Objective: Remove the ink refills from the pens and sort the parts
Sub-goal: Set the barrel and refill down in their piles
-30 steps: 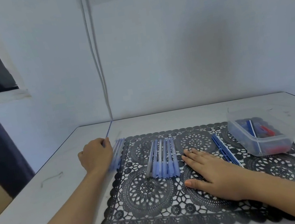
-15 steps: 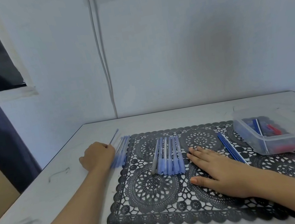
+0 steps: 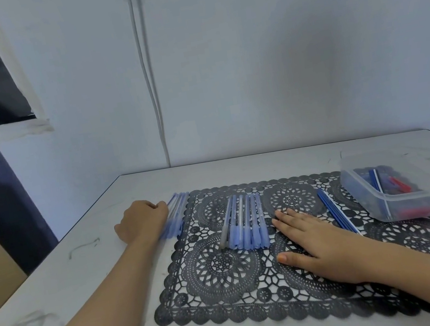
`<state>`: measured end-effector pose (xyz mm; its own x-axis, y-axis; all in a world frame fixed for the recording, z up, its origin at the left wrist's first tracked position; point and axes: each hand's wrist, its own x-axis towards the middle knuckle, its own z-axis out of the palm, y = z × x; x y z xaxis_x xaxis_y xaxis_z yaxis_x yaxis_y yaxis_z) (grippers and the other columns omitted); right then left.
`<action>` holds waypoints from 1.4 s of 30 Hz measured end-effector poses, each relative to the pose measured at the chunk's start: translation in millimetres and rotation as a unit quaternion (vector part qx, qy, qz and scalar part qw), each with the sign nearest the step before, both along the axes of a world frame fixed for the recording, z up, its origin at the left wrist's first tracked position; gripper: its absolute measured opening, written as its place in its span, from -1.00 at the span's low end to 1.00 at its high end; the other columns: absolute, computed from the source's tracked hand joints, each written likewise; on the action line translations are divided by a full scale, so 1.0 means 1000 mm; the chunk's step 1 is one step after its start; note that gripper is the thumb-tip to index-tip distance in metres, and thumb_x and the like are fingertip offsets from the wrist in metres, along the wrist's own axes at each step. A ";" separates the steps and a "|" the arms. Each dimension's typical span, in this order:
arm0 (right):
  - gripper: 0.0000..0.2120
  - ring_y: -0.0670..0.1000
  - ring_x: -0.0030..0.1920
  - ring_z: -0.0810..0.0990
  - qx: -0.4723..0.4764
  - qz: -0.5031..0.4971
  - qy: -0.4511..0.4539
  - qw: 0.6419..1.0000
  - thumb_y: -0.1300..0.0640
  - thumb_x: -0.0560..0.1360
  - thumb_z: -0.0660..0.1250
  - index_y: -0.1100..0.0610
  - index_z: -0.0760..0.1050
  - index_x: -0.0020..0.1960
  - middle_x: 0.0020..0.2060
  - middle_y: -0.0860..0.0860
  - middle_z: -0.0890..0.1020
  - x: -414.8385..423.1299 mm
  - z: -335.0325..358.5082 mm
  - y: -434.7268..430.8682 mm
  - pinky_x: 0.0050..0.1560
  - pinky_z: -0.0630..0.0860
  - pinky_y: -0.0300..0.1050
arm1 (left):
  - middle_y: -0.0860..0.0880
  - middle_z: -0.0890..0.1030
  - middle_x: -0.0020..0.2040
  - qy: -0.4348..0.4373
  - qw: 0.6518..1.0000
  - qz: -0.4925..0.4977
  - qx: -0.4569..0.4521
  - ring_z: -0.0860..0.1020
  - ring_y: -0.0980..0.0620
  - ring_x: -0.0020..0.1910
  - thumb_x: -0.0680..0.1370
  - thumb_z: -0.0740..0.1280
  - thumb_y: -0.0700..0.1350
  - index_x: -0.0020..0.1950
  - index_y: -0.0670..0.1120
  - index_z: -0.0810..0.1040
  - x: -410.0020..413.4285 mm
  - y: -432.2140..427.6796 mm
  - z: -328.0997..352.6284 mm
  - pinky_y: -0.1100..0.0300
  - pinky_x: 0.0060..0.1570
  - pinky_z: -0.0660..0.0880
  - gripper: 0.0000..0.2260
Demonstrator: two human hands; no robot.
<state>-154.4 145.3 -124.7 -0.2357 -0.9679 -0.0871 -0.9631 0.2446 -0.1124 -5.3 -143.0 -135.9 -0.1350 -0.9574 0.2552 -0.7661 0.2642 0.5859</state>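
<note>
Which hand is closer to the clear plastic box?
The right. The right hand lies flat on the lace mat, left of the clear plastic box; the left hand sits beyond the mat's left edge.

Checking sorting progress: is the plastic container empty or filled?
Holding parts: the container shows blue and red pieces through its clear wall.

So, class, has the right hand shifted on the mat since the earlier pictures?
No. The right hand rests flat on the black mat, just right of the row of pens, as before.
</note>
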 end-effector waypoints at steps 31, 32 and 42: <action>-0.48 -0.18 0.46 -0.16 -0.121 0.048 -0.016 0.991 -0.19 0.51 -0.22 -0.23 0.08 0.45 0.48 -0.19 0.05 -0.013 -0.010 -0.005 0.41 -0.18 -0.28 | 0.04 0.49 -0.34 -0.024 1.000 0.014 -0.012 0.45 -0.06 -0.25 0.52 0.25 -0.04 -0.19 -0.02 0.57 -0.002 -0.005 -0.002 0.05 0.03 0.26 -0.85; -0.50 -0.18 0.46 -0.15 -0.125 0.052 -0.016 0.991 -0.16 0.52 -0.19 -0.23 0.11 0.44 0.48 -0.18 0.06 -0.013 -0.010 -0.005 0.41 -0.18 -0.27 | 0.03 0.49 -0.35 -0.024 1.000 0.013 -0.012 0.45 -0.06 -0.25 0.52 0.25 -0.04 -0.20 -0.03 0.57 -0.002 -0.005 -0.002 0.05 0.02 0.26 -0.84; -0.53 -0.35 0.39 -0.29 -0.150 0.097 0.000 0.984 0.28 0.58 0.07 -0.17 0.26 0.36 0.32 -0.42 0.10 -0.013 -0.004 0.000 0.41 -0.23 -0.24 | 0.03 0.48 -0.36 -0.009 1.000 0.015 -0.010 0.42 -0.04 -0.28 0.53 0.25 -0.06 -0.19 -0.05 0.59 -0.002 -0.004 -0.002 0.06 -0.01 0.21 -0.83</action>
